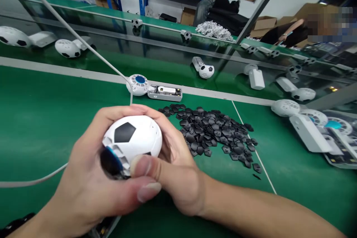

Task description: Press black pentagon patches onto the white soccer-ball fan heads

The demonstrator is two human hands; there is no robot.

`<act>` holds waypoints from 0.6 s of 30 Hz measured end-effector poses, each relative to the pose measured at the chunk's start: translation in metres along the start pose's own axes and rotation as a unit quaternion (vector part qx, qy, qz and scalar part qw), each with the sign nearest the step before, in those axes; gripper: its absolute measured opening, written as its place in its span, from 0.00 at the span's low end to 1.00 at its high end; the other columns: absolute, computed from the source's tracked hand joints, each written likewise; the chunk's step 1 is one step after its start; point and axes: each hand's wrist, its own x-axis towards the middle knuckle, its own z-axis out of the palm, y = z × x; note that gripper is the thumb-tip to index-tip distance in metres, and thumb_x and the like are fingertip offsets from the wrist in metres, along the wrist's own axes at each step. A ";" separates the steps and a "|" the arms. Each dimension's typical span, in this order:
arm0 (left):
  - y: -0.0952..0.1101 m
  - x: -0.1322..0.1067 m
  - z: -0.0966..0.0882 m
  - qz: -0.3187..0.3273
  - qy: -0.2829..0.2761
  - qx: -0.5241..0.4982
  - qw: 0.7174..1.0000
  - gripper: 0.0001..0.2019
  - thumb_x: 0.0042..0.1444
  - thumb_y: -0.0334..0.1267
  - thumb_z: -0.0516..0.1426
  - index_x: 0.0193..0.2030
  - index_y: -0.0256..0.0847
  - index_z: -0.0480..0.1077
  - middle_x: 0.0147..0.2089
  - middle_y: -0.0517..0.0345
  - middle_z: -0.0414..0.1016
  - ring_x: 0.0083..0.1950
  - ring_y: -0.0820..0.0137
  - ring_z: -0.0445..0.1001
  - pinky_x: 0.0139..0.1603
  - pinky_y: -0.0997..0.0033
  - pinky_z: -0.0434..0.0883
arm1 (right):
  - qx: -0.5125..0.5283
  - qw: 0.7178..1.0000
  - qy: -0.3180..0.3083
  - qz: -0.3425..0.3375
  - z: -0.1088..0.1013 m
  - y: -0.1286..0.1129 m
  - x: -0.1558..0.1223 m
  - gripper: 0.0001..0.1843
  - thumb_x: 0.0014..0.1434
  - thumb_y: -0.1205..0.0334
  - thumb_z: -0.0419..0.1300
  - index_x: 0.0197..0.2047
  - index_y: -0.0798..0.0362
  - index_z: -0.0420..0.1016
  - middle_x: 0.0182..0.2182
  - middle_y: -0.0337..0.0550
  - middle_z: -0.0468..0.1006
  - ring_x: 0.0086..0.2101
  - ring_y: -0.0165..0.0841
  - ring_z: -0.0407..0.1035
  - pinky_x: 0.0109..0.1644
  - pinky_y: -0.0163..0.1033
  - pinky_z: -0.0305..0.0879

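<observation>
Between my two hands is a white fan head patterned like a football, with a black pentagon facing up and a blue hub at its lower left. My left hand wraps round its left side, fingers over the top. My right hand grips the right side, its thumb pressing by a lower black patch. Part of an open housing shows below my left hand. A loose heap of black pentagon pieces lies just beyond my right hand. Behind my hands rests another fan with its handle opened.
A white cable crosses from the upper left to the fan behind my hands. Several football fans lie on the green belt beyond a pale rail. More fans are stacked at right. A person's arm reaches over the far bench.
</observation>
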 end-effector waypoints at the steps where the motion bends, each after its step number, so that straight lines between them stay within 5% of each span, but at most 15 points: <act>1: 0.000 -0.002 0.001 0.006 0.020 0.006 1.000 0.31 0.34 0.52 0.78 0.47 0.64 0.75 0.43 0.69 0.74 0.34 0.69 0.75 0.32 0.77 0.78 | 0.000 1.000 -0.001 0.002 0.002 0.000 -0.002 0.43 0.39 0.54 0.80 0.57 0.44 0.68 0.48 0.43 0.75 0.51 0.47 0.72 0.62 0.56 0.69; 6: -0.006 0.005 -0.003 0.013 0.036 0.045 0.998 0.31 0.36 0.63 0.74 0.48 0.62 0.76 0.46 0.65 0.76 0.40 0.65 0.77 0.37 0.78 0.78 | -0.092 0.995 -0.022 0.019 -0.005 -0.014 0.010 0.44 0.44 0.48 0.79 0.60 0.45 0.67 0.52 0.44 0.75 0.52 0.43 0.71 0.59 0.47 0.71; 8: -0.011 0.015 -0.008 -0.026 0.020 0.012 0.999 0.32 0.39 0.65 0.72 0.49 0.57 0.75 0.45 0.62 0.77 0.41 0.65 0.78 0.36 0.80 0.78 | -0.214 0.974 -0.079 0.019 -0.019 -0.029 0.023 0.34 0.54 0.44 0.73 0.59 0.49 0.70 0.53 0.46 0.76 0.52 0.40 0.72 0.58 0.44 0.70; 10: -0.013 0.024 -0.012 -0.095 0.009 -0.059 0.994 0.31 0.44 0.61 0.72 0.51 0.53 0.73 0.42 0.60 0.77 0.36 0.66 0.78 0.32 0.79 0.78 | -0.406 0.908 -0.101 -0.002 -0.041 -0.048 0.035 0.22 0.68 0.43 0.59 0.50 0.54 0.76 0.47 0.46 0.79 0.47 0.36 0.73 0.52 0.41 0.71; 12: -0.014 0.030 -0.015 -0.163 -0.009 -0.125 0.979 0.29 0.49 0.55 0.71 0.55 0.51 0.70 0.41 0.60 0.78 0.34 0.66 0.79 0.32 0.77 0.79 | -0.653 0.757 -0.019 -0.019 -0.064 -0.065 0.042 0.19 0.73 0.50 0.53 0.41 0.53 0.79 0.38 0.43 0.81 0.38 0.34 0.74 0.42 0.39 0.68; 14: -0.013 0.034 -0.017 -0.187 -0.024 -0.153 0.970 0.28 0.53 0.50 0.69 0.59 0.50 0.68 0.44 0.59 0.79 0.38 0.65 0.80 0.37 0.76 0.80 | -0.743 0.669 0.026 -0.008 -0.084 -0.077 0.043 0.14 0.70 0.58 0.57 0.36 0.54 0.80 0.32 0.44 0.81 0.33 0.36 0.72 0.37 0.40 0.63; 18: -0.016 0.035 -0.019 -0.143 -0.044 -0.099 0.984 0.24 0.55 0.47 0.69 0.56 0.46 0.71 0.48 0.55 0.79 0.45 0.62 0.80 0.38 0.78 0.78 | -0.787 0.617 -0.011 0.016 -0.102 -0.080 0.038 0.04 0.62 0.64 0.66 0.40 0.51 0.83 0.39 0.46 0.81 0.38 0.40 0.73 0.38 0.41 0.62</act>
